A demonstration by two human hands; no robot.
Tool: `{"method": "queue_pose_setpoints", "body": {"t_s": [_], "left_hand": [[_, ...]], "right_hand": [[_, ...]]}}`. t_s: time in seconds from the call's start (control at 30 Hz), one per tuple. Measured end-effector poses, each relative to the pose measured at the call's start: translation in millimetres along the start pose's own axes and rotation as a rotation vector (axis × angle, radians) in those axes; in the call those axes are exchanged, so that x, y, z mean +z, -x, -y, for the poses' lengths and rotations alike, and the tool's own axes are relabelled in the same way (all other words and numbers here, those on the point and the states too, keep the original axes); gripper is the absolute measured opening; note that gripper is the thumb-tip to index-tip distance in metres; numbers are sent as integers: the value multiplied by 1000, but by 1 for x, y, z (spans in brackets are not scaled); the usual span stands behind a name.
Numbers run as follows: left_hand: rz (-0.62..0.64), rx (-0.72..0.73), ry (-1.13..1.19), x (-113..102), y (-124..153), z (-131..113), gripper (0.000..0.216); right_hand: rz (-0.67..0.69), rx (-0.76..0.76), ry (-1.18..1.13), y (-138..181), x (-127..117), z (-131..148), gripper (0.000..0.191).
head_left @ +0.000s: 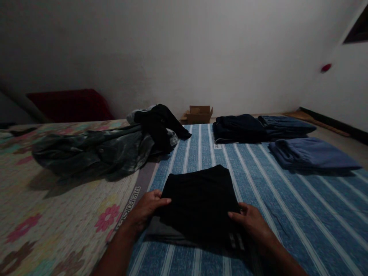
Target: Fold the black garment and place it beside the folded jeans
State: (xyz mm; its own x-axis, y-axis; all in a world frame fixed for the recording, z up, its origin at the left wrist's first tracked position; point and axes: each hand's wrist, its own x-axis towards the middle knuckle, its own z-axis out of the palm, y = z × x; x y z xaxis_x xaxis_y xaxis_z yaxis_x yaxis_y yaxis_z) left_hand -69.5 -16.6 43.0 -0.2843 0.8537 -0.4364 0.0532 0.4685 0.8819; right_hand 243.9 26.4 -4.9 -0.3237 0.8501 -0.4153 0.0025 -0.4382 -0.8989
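A folded black garment (201, 203) with two short pale stripes at its near right corner lies in front of me; its exact kind I cannot make out. My left hand (152, 205) pinches its left edge between thumb and fingers. On the opposite side, my right hand (250, 218) grips the right edge, thumb on top. Grey folded cloth (168, 232) shows beneath the black garment at the near left. Everything rests on a blue, white-striped sheet (198, 149).
On the left, a heap of unfolded dark clothes (100, 153) lies on a floral cover (109, 218). Folded dark clothes (240, 128) and a folded blue garment (313, 153) sit at the right. A small open cardboard box (199, 114) stands by the wall (184, 57).
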Motion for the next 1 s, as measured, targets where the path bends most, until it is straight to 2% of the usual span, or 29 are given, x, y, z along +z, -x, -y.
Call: {"method": "queue_pose_setpoints", "body": {"t_s": [0.1, 0.23, 0.37, 0.53, 0.73, 1.0], "left_hand": [[30, -56, 110, 1, 0, 1, 36], [92, -64, 159, 0, 1, -2, 44], [170, -57, 200, 2, 5, -7, 56], [203, -27, 247, 3, 8, -8, 57], [222, -4, 286, 2, 9, -4, 57], [237, -7, 346, 9, 16, -10, 57]], "right_hand": [[17, 15, 28, 0, 1, -1, 33], [54, -7, -6, 3, 6, -2, 39], [31, -47, -25, 4, 9, -5, 40], [44, -50, -64, 4, 10, -9, 43], [-3, -59, -43, 6, 11, -5, 37], [30, -45, -98, 10, 3, 2, 38]]}}
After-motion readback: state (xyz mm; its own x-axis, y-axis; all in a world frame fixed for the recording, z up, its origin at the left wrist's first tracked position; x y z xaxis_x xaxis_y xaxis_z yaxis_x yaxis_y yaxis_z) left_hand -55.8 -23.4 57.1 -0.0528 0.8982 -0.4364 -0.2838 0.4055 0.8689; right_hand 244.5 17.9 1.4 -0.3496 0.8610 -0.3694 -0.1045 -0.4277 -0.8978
